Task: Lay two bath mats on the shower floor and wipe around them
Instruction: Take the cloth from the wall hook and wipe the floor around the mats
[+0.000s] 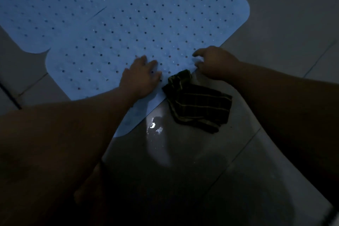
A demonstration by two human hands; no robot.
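Note:
Two pale blue perforated bath mats lie side by side on the tiled shower floor. The near mat (165,29) reaches from the right corner down to the lower middle; the far mat (36,5) lies at the upper left. My left hand (141,77) presses flat on the near mat close to its edge. At that same edge my right hand (212,62) rests with its fingers curled, fingertips touching the mat. A dark striped cloth (198,102) lies crumpled on the floor between my hands, touching the mat's edge. Neither hand holds it.
Grey floor tiles (284,14) with dark grout lines surround the mats. A wet patch (156,126) glints on the floor just below the cloth. My bare foot (88,185) stands at the lower left. The light is dim.

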